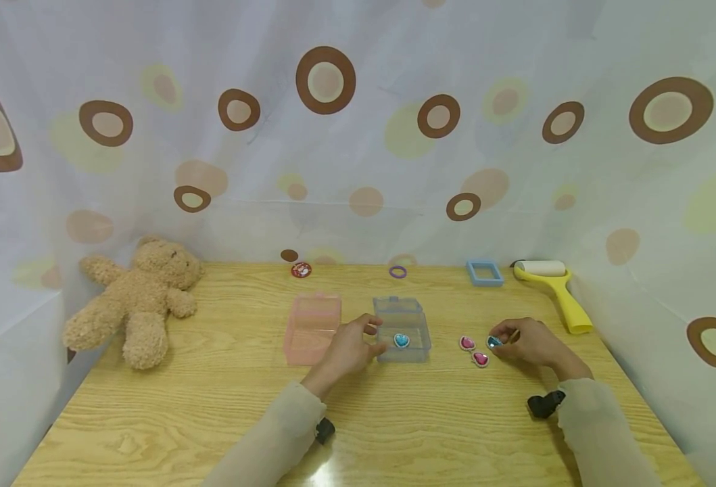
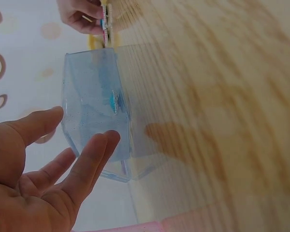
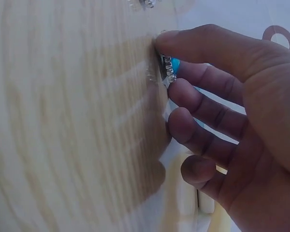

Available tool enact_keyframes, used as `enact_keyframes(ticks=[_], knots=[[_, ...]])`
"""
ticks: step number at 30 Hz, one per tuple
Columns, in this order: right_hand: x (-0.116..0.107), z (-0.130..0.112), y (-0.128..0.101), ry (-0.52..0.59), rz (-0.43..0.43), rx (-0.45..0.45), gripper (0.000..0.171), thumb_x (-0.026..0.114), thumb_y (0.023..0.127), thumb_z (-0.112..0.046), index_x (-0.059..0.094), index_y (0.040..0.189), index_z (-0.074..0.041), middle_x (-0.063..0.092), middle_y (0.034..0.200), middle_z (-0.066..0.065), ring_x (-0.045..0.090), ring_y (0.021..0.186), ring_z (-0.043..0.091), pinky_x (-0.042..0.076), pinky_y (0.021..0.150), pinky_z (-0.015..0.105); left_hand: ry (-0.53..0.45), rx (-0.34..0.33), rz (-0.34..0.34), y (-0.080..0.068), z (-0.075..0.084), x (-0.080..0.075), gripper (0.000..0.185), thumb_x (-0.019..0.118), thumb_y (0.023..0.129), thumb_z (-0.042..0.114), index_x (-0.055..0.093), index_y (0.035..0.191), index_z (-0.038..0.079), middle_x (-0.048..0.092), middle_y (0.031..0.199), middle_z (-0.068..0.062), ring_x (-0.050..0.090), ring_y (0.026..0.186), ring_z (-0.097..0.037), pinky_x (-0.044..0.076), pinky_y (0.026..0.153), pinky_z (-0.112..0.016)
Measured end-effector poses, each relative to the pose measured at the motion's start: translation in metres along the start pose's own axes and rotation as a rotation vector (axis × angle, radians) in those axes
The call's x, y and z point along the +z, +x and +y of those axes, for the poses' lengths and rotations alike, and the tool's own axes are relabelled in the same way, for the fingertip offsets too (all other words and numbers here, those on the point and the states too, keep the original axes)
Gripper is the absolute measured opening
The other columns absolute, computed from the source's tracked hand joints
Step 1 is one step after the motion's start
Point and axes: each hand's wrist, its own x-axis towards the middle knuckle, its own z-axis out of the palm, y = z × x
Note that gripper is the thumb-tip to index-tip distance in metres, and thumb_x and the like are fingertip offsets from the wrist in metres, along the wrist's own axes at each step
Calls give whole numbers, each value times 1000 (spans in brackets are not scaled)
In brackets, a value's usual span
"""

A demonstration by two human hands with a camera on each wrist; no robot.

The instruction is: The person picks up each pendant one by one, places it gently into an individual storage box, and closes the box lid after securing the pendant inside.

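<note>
My right hand (image 1: 534,343) pinches a blue heart-shaped gem (image 3: 170,67) with a silvery beaded rim, low over the table; in the right wrist view the gem stands edge-on between thumb and fingers. Just left of it lie two pink gems (image 1: 467,343) with similar rims. My left hand (image 1: 350,348) is at the left side of a clear blue box (image 1: 420,355), thumb and fingers spread and holding nothing. The box has its lid up, and another blue heart gem (image 1: 401,340) lies inside.
Left of the blue box stands a clear pink box (image 1: 289,341), lid up. A teddy bear (image 1: 145,297) sits at the far left. Along the back are a red round badge (image 1: 301,270), a purple ring (image 1: 397,276), a blue square frame (image 1: 485,281) and a yellow-handled roller (image 1: 567,304).
</note>
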Motion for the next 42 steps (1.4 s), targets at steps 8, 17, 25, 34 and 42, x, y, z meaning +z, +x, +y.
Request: enact_keyframes(ticks=[8,17,25,34,42], knots=[[-2,-1,0,12,21,18,28,74,90,-33,72,110,-14,68,98,1,60,89,16,49,76,33,1,-2,-2,0,0,0,44,74,92,23,61,131,8,69,122,-14,62,118,-37,52,96,-49],[-2,-3,7,46,31,9,33,73,91,-38,70,115,-16,68,101,1,61,88,15,50,75,30,3,-3,2,1,1,0,44,74,91,23,61,131,9,69,122,-14,62,117,-37,52,95,-49],[-2,-20,13,64,55,-46,32,73,91,-36,70,116,-16,68,101,2,61,85,14,50,73,29,2,-9,1,1,1,0,45,74,91,23,60,132,9,69,122,-14,61,118,-37,52,95,-49],[3,-40,23,71,41,-93,33,72,92,-39,69,116,-17,67,102,2,61,81,13,51,68,29,2,-9,2,0,1,-1,45,74,91,23,61,132,9,69,122,-14,62,118,-36,51,96,-49],[5,-63,30,86,35,-117,33,71,92,-36,69,117,-16,67,103,3,61,78,13,50,65,28,3,-14,-2,0,1,0,44,74,91,22,60,132,9,70,122,-15,63,116,-36,52,95,-48]])
